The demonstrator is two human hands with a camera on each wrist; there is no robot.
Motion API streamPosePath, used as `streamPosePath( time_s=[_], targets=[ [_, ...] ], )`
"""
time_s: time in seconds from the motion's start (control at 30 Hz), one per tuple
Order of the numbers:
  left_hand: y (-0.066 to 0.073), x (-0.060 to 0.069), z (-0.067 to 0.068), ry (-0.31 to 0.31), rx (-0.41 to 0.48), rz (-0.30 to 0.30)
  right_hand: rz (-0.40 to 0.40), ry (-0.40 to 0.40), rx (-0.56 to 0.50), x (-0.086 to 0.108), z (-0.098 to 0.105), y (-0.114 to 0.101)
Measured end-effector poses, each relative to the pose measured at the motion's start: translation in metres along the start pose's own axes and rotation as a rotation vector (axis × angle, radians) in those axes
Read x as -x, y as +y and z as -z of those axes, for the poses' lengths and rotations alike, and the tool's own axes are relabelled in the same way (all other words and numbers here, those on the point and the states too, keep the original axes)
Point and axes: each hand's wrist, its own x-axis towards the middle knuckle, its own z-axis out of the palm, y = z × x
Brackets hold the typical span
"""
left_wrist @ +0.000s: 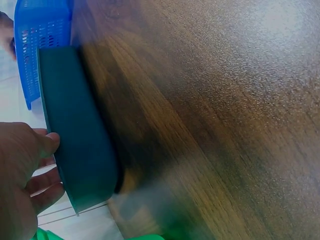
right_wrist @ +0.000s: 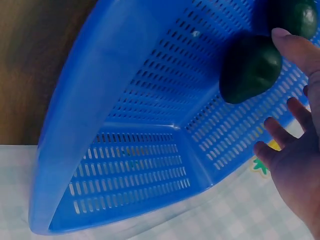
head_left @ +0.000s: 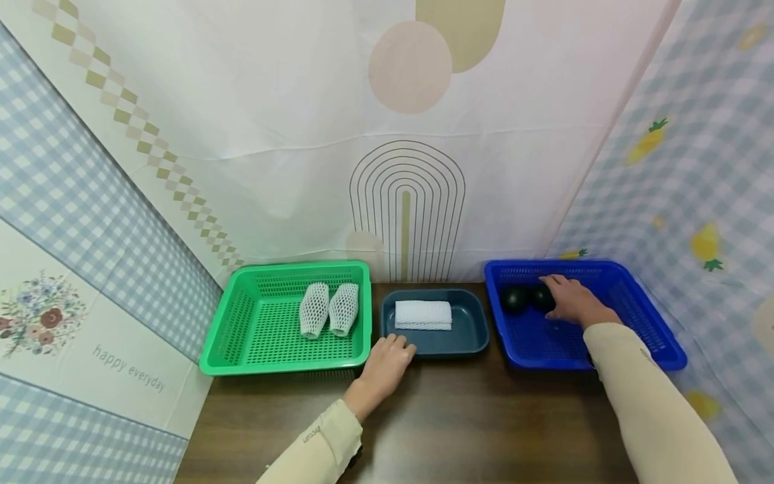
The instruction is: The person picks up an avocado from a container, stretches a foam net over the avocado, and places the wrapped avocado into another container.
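On the far part of the brown wooden surface (head_left: 447,423), a shallow dark teal tray (head_left: 467,324) with rounded corners is standing in the middle. It is holding a white foam-net sleeve (head_left: 423,314), which is lying slightly towards ten o'clock from the tray's centre. At the tray's seven o'clock, the left grip (head_left: 385,359) is pinching the rim, with the thumb outside and the fingers inside. At nine o'clock from the tray, a green rectangular plastic basket (head_left: 272,329) is containing two plump white foam-net bundles (head_left: 315,310); they are lying side by side in its three o'clock part. At three o'clock from the tray, a blue rectangular plastic basket (head_left: 562,344) is carrying two shiny, dark green, rounded fruits (head_left: 514,300) in its ten o'clock part. Over the right-hand fruit (right_wrist: 251,72), the right grip (head_left: 571,300) is hovering with fingers spread; whether its thumb tip is touching this fruit, I cannot tell.
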Motion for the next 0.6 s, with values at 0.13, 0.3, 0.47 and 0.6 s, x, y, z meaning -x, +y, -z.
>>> streamPosePath(
  time_s=[0.13,0.3,0.47,0.6],
  targets=[
    [0.0,-0.001,-0.001,0.002,0.005,-0.001,-0.057,-0.047,-0.027,-0.003,-0.003,0.003],
    [-0.002,-0.002,-0.001,-0.006,0.002,0.004,-0.095,-0.095,-0.069,-0.008,-0.002,0.002],
    [-0.002,-0.002,-0.003,-0.023,0.004,0.003,-0.129,-0.142,-0.083,-0.01,-0.002,0.007],
    [-0.001,-0.002,-0.002,-0.046,0.003,0.004,-0.159,-0.185,-0.1,-0.008,-0.003,0.013]
  ],
)
